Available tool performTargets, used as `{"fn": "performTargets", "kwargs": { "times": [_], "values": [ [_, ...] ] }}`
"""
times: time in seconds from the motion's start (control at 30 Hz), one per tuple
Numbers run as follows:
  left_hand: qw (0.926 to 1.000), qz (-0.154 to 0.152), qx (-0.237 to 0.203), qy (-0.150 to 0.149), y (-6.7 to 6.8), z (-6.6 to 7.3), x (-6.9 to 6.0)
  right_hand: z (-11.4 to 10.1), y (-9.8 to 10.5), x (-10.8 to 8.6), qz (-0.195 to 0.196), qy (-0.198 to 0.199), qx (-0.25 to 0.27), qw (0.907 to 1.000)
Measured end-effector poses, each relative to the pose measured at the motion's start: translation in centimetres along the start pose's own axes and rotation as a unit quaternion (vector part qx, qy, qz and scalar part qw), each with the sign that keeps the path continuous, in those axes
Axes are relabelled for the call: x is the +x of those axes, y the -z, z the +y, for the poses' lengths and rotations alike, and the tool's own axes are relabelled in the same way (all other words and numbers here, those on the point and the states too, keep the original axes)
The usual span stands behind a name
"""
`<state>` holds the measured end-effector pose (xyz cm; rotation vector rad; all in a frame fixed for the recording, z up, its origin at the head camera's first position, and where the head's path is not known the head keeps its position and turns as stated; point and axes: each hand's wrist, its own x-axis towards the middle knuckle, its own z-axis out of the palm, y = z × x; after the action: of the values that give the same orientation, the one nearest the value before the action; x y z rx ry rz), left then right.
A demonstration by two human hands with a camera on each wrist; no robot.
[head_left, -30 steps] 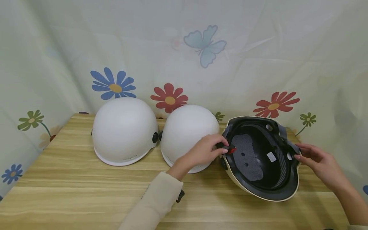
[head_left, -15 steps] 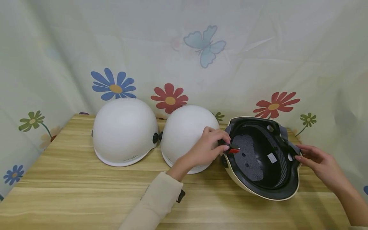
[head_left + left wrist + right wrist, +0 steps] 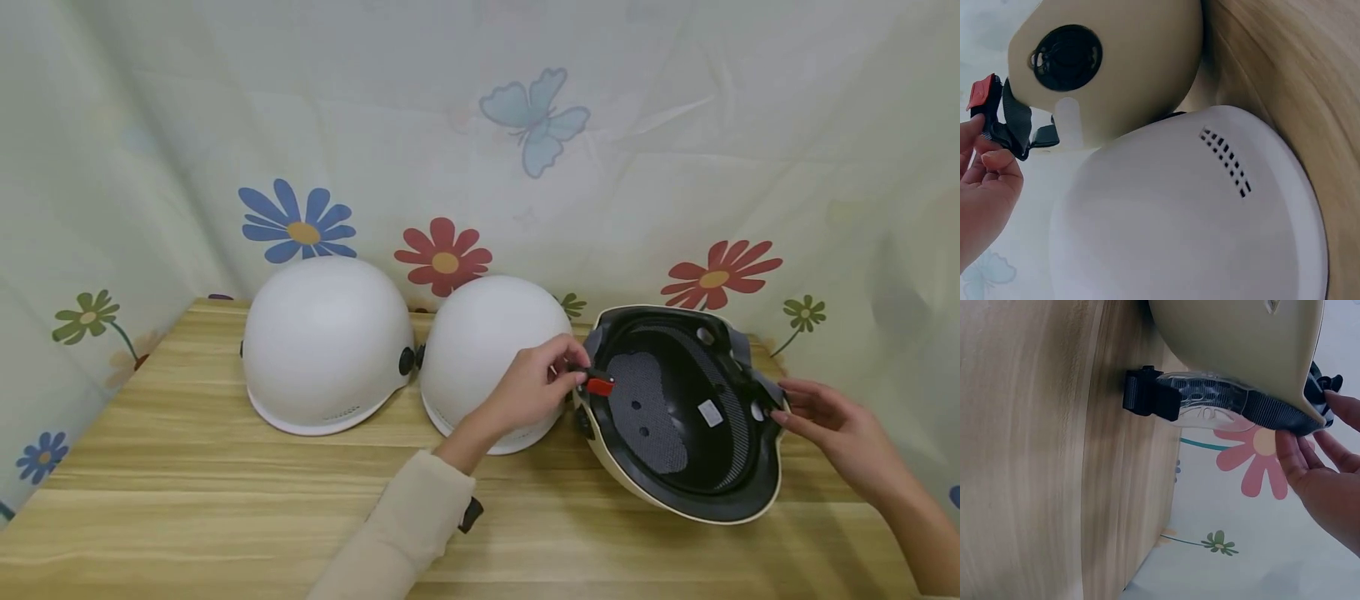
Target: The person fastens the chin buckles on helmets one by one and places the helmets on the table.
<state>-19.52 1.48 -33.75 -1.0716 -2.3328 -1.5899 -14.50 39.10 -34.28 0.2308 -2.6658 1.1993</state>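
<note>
An upturned beige helmet [image 3: 678, 500] lies on the right of the table, its black lining facing the head camera. At its left rim, my left hand [image 3: 525, 387] pinches a black buckle with a red tab [image 3: 600, 386]. The left wrist view shows that red tab [image 3: 981, 91] above the fingertips of my left hand [image 3: 988, 187], on a dark strap. My right hand [image 3: 847, 433] holds the strap at the helmet's right rim. In the right wrist view, my right hand [image 3: 1325, 481] grips the strap [image 3: 1272, 412] at the rim, and a black buckle [image 3: 1147, 392] hangs from its other end.
Two white helmets stand dome up on the wooden table [image 3: 225, 517]: one at the left [image 3: 326, 342], one in the middle [image 3: 487, 342], touching or nearly touching the beige helmet. Behind them hangs a curtain [image 3: 675, 167] with flowers and a butterfly.
My left hand has shifted slightly left and turned the buckle, so the red tab shows more fully. My right hand and the beige helmet have stayed almost in place.
</note>
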Motion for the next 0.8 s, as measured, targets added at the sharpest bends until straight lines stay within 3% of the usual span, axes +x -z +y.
{"fn": "performTargets", "kwargs": {
  "times": [0.17,0.47,0.8],
  "values": [
    [0.9999,-0.009,-0.011,0.008,-0.5,-0.4,-0.2,0.6,0.3,-0.4,-0.006,-0.022,0.003,0.9997],
    [0.9997,-0.023,-0.005,0.006,-0.9,-0.6,-0.3,2.0,0.5,-1.2,-0.069,-0.020,0.026,0.9971],
    [0.9994,-0.036,0.003,0.000,-0.8,-0.5,-0.3,2.2,0.6,-1.5,-0.072,0.016,0.081,0.9940]
  ]
}}
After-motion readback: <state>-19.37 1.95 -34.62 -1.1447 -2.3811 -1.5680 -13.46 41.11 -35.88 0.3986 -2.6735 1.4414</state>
